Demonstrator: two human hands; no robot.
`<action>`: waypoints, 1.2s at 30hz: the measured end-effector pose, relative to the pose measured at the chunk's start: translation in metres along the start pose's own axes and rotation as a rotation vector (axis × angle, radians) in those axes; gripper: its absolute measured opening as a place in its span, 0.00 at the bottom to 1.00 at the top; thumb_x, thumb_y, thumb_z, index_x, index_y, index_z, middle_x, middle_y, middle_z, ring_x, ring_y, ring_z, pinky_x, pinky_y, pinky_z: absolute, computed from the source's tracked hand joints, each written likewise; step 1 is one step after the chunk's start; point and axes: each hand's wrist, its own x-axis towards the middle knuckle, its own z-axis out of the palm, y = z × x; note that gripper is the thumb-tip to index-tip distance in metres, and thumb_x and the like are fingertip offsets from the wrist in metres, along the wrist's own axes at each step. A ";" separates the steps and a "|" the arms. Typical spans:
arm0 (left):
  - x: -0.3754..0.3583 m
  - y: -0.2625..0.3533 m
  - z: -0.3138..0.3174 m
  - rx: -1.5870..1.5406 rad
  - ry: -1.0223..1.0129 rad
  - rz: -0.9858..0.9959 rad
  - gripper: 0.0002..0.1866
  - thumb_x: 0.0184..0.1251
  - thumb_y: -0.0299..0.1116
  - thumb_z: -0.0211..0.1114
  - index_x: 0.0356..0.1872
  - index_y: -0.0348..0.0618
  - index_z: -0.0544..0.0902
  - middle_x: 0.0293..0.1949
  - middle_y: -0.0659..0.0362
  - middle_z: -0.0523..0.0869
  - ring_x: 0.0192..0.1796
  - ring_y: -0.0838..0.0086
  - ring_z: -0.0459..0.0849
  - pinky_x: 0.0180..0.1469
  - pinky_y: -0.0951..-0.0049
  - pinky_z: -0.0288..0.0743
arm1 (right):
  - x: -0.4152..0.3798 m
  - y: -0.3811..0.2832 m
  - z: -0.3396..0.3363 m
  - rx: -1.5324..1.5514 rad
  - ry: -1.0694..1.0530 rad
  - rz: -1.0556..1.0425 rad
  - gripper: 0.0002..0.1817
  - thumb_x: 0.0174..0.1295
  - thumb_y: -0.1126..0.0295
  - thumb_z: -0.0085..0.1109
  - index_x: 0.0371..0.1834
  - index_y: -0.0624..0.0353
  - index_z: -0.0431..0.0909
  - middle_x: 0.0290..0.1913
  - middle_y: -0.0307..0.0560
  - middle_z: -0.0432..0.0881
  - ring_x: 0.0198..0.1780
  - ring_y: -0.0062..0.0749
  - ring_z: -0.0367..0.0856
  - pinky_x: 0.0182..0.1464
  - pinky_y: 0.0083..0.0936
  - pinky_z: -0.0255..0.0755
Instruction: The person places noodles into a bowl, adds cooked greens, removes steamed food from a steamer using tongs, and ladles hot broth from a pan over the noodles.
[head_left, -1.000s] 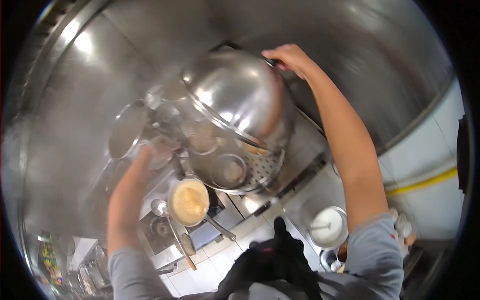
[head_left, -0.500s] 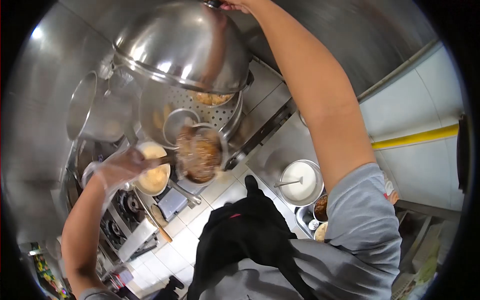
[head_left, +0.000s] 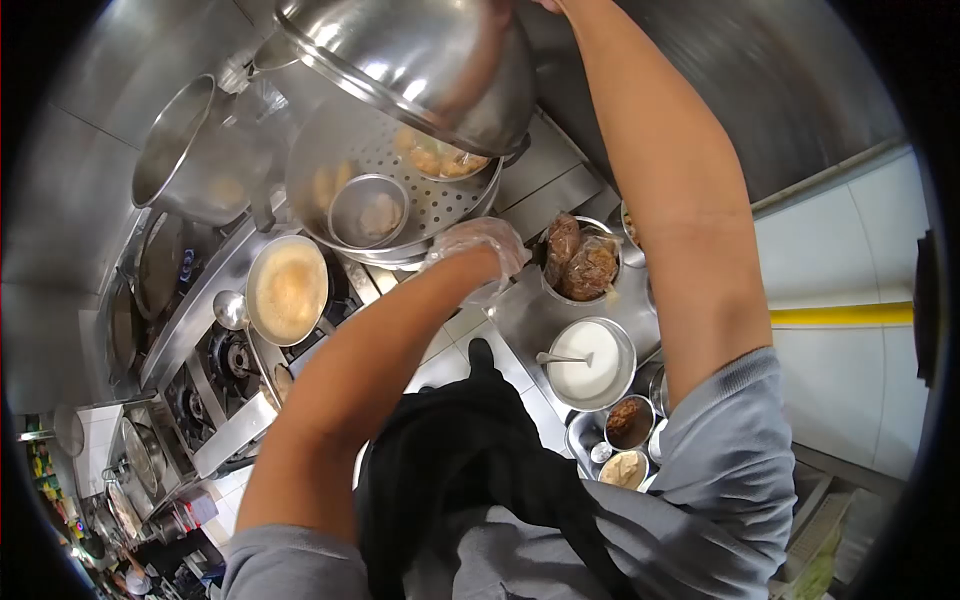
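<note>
Saucepan (head_left: 583, 262) swung over to the counter (head_left: 518, 308) — left fingers (head_left: 485, 252) gripping its handle (head_left: 538, 252), lid (head_left: 430, 65) aloft — right fingers (head_left: 550, 5) unclear.

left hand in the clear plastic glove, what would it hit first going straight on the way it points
Probably the round steel bowl of brown plastic-wrapped food just beyond the left hand; depth and any present contact are unclear.

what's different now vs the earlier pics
The pot of bagged food moved from by the steamer to the person's right, onto the counter beside the bowl of white liquid. The plastic-covered left hand went with it; its grip is hidden. The lid stays raised over the steamer, right hand beside it. The pan stayed by the stove.
</note>
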 end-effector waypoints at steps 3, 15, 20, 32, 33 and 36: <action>0.030 0.008 0.025 0.029 -0.034 -0.020 0.21 0.67 0.51 0.59 0.48 0.47 0.88 0.51 0.53 0.88 0.54 0.56 0.86 0.56 0.58 0.79 | -0.005 0.000 -0.009 -0.096 0.003 0.070 0.18 0.59 0.56 0.66 0.18 0.55 0.79 0.15 0.38 0.74 0.15 0.23 0.65 0.20 0.26 0.54; -0.035 -0.013 0.055 0.087 0.532 0.473 0.18 0.67 0.46 0.62 0.23 0.45 0.83 0.24 0.55 0.82 0.30 0.63 0.83 0.34 0.62 0.79 | 0.008 0.011 -0.018 -0.058 0.024 0.063 0.16 0.57 0.57 0.68 0.20 0.56 0.81 0.17 0.40 0.76 0.16 0.24 0.65 0.19 0.26 0.53; -0.141 -0.059 -0.039 -0.071 -0.120 -0.047 0.37 0.71 0.64 0.50 0.25 0.35 0.84 0.31 0.46 0.85 0.39 0.54 0.84 0.47 0.54 0.76 | 0.024 0.029 -0.019 0.055 -0.075 -0.001 0.16 0.58 0.53 0.72 0.35 0.54 0.83 0.30 0.29 0.78 0.29 0.11 0.72 0.33 0.09 0.68; -0.126 -0.166 -0.086 -0.625 -0.182 -0.202 0.31 0.76 0.63 0.43 0.31 0.44 0.76 0.21 0.61 0.77 0.19 0.76 0.72 0.29 0.73 0.69 | 0.034 0.034 -0.018 0.068 -0.045 0.023 0.15 0.58 0.55 0.71 0.35 0.55 0.84 0.28 0.29 0.79 0.27 0.11 0.72 0.30 0.08 0.68; -0.105 -0.171 -0.079 -0.760 -0.187 -0.174 0.27 0.78 0.60 0.45 0.30 0.49 0.76 0.19 0.66 0.74 0.17 0.83 0.67 0.22 0.80 0.62 | 0.034 0.034 -0.017 0.073 -0.044 0.018 0.15 0.58 0.55 0.71 0.35 0.55 0.84 0.28 0.29 0.79 0.27 0.11 0.72 0.30 0.08 0.68; -0.060 -0.144 -0.097 -0.904 -0.179 -0.356 0.23 0.79 0.56 0.45 0.31 0.52 0.75 0.18 0.70 0.71 0.15 0.85 0.62 0.18 0.83 0.58 | 0.030 0.033 -0.015 0.086 -0.035 0.007 0.15 0.58 0.55 0.71 0.35 0.55 0.84 0.28 0.30 0.78 0.27 0.11 0.72 0.30 0.08 0.68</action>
